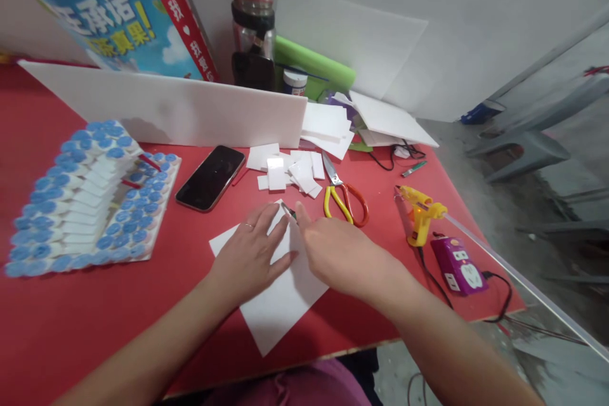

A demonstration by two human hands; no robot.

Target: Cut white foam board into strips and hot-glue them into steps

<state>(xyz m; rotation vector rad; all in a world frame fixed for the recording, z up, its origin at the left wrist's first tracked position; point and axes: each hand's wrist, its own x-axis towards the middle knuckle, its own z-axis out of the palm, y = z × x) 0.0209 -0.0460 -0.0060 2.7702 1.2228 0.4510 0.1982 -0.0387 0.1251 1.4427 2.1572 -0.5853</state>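
A white sheet of board (pixel 285 311) lies at an angle on the red table in front of me. My left hand (pixel 252 250) rests flat on it with fingers spread, pressing its left part. My right hand (pixel 333 247) is closed around a small craft knife (pixel 289 210), its index finger stretched along it. Only the knife's tip end shows, touching the board near its far corner, beside my left fingertips; my fingers hide the rest. Just beyond are small white cut pieces (pixel 276 174) and scissors (pixel 343 193) with one yellow and one red handle.
A phone (pixel 210 177) and a stair-shaped model with blue discs (pixel 76 196) are on the left. To the right stand a yellow glue gun (pixel 419 212) with a long clear stick and a purple power socket (pixel 459 266). Behind are a long white board (pixel 190 111) and a steel flask (pixel 252 25).
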